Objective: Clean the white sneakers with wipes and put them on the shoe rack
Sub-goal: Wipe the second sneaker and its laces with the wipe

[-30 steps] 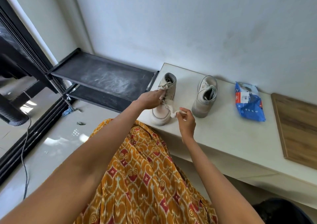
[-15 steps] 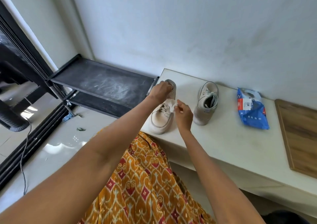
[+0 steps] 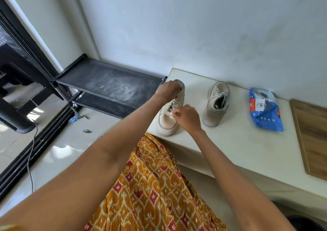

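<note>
Two off-white sneakers stand on a white bench (image 3: 238,142). The left sneaker (image 3: 168,123) points its toe toward me. My left hand (image 3: 168,90) grips its heel collar from above. My right hand (image 3: 187,117) pinches a small white wipe (image 3: 169,114) and presses it on the shoe's upper just below the laces. The right sneaker (image 3: 216,105) stands alone, a hand's width to the right. A blue pack of wipes (image 3: 265,114) lies further right on the bench. The black shoe rack (image 3: 109,87) stands left of the bench, its dusty top shelf bare.
A wooden board (image 3: 311,135) lies at the bench's right end. The wall runs close behind the bench. A black door frame, a cable (image 3: 31,153) and bits of litter are on the glossy floor to the left. My patterned orange skirt (image 3: 150,186) fills the foreground.
My left hand moved from the laces up to the heel collar. My right hand moved with the wipe from the shoe's right side onto its upper. The camera tilted down slightly.
</note>
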A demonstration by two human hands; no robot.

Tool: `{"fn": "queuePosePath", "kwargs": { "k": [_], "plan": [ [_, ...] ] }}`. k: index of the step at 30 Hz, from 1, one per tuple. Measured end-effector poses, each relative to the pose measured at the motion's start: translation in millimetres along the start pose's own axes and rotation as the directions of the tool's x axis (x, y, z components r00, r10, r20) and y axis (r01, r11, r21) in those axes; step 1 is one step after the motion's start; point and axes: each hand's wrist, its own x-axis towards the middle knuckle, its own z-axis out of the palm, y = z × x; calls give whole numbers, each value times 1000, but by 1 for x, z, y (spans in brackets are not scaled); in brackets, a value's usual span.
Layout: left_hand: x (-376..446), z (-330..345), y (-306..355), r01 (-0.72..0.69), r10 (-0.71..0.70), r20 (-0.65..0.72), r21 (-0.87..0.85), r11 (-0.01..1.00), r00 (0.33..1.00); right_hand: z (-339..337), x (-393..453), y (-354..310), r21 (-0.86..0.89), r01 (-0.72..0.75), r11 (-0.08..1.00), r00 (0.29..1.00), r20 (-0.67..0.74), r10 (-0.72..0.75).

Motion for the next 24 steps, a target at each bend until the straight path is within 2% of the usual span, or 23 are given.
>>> {"fn": "queuePosePath", "kwargs": {
  "k": [2,5,8,10,11,12,14,15,17,21,24],
  "plan": [
    [1,4,-2,-1,1,-13,-12,1000,1000,2,1,-4,31,-78,996,996,-35,79],
    [2,7,-6,-20,19,-32,-10,1000,999,18,-5,-9,13,-25,1000,998,61,24],
    [1,8,-7,-40,39,-51,-12,999,998,7,-3,-2,89,51,995,962,264,-73],
    [1,7,-6,-40,39,-52,-14,999,998,-10,5,5,138,107,985,877,454,-159],
    [1,7,-6,-38,37,-50,-11,999,998,-15,9,6,124,114,986,859,487,-160],
    [1,7,-6,-37,37,-51,-9,999,998,-16,13,5,99,90,991,880,459,-125],
    [0,8,-5,-34,34,-52,0,999,998,-10,18,-4,101,-26,995,961,278,-3],
    [-1,8,-5,-32,33,-53,8,999,998,-4,19,-11,106,-70,992,977,207,47],
    [-2,7,-4,-32,33,-56,12,999,998,10,12,-20,113,-74,991,986,156,56],
    [-3,6,-6,-32,32,-56,5,999,998,15,-7,-12,161,39,986,987,149,-63],
    [-2,8,-7,-33,32,-48,-7,999,998,-4,-6,-9,161,164,973,923,324,-209]
  ]
}}
